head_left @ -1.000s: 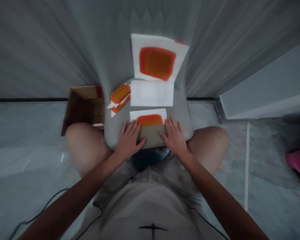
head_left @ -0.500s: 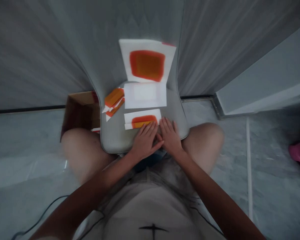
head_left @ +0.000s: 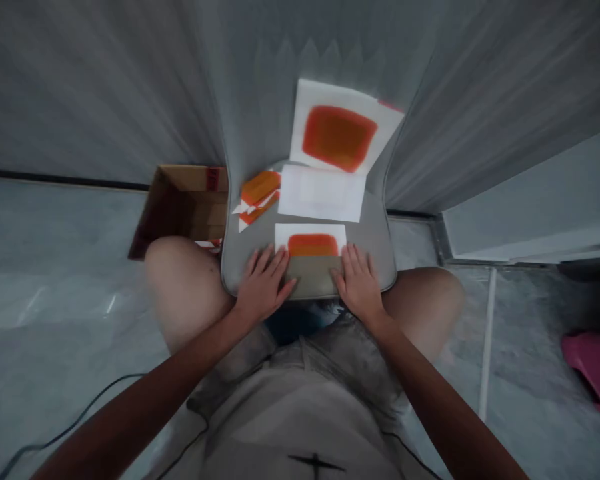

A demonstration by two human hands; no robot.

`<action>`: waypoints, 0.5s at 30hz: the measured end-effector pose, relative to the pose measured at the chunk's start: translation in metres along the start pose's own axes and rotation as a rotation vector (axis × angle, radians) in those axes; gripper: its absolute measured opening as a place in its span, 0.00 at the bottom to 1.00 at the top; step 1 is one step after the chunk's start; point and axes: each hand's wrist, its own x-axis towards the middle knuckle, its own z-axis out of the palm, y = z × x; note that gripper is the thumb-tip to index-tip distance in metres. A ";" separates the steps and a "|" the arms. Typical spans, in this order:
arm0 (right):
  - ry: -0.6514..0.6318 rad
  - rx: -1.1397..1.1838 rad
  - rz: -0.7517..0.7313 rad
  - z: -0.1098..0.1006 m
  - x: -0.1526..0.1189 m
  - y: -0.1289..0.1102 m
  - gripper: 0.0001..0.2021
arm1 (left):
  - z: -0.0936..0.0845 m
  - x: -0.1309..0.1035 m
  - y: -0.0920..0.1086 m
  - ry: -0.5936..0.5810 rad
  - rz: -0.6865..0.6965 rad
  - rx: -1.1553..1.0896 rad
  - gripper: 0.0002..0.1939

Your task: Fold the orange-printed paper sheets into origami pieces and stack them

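Note:
A small white paper [head_left: 313, 240] with an orange patch lies on the grey chair seat [head_left: 310, 283], its near edge straight. My left hand [head_left: 263, 280] lies palm down with fingers spread, fingertips at the paper's lower left corner. At the lower right corner, the fingertips of my right hand [head_left: 359, 280] touch the paper, its thumb apart. Behind it is a white sheet [head_left: 323, 193], and a larger white sheet with an orange square [head_left: 340, 137] leans against the chair back. Folded orange and white paper pieces [head_left: 259, 197] lie at the seat's left.
An open cardboard box [head_left: 190, 207] stands on the floor left of the chair. My knees flank the seat. A pink object [head_left: 593, 373] is on the floor at far right, and a dark cable [head_left: 80, 423] runs across the lower left.
My left hand has moved left, away from my right hand, to the paper's other corner. The folded strip along the paper's near edge now looks flat. The view has shifted.

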 end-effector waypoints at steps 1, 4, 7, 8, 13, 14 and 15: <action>0.004 -0.010 0.001 0.001 0.000 0.000 0.34 | 0.000 -0.001 0.001 0.014 -0.009 0.000 0.34; 0.022 -0.040 0.008 0.004 0.000 0.000 0.34 | 0.004 -0.005 0.003 0.053 -0.039 -0.012 0.33; 0.050 -0.057 0.009 0.009 0.001 0.001 0.34 | 0.011 -0.006 0.009 0.110 -0.100 -0.030 0.35; 0.060 -0.061 0.009 0.010 0.001 0.001 0.33 | 0.013 -0.006 0.011 0.132 -0.120 -0.034 0.35; 0.112 -0.062 -0.012 0.013 -0.002 0.002 0.32 | 0.020 -0.006 0.015 0.213 -0.148 -0.029 0.35; 0.124 -0.046 -0.019 0.012 -0.001 0.002 0.32 | 0.020 -0.006 0.015 0.215 -0.137 -0.024 0.34; 0.140 -0.025 -0.021 0.011 0.001 0.003 0.32 | 0.020 -0.006 0.013 0.212 -0.127 -0.020 0.34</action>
